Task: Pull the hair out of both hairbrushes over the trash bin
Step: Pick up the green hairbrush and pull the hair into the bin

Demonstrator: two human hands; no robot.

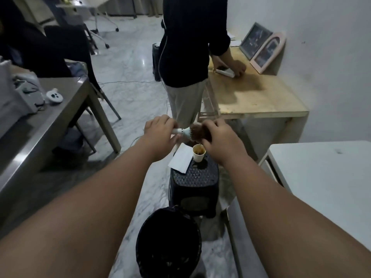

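Observation:
My left hand (160,131) grips the white handle of a light-coloured hairbrush (185,133) held out at arm's length. My right hand (216,140) is closed over the brush head, its fingers in a clump of brown hair (197,133). The black trash bin (168,241) stands on the floor well below and nearer to me than the brush. Only one hairbrush is in view.
A dark perforated stool (194,183) beyond the bin carries a paper cup (198,154) and a white paper (181,159). A person (188,57) stands ahead at a wooden table (261,97). A grey table (40,121) is left, a white surface (321,173) right.

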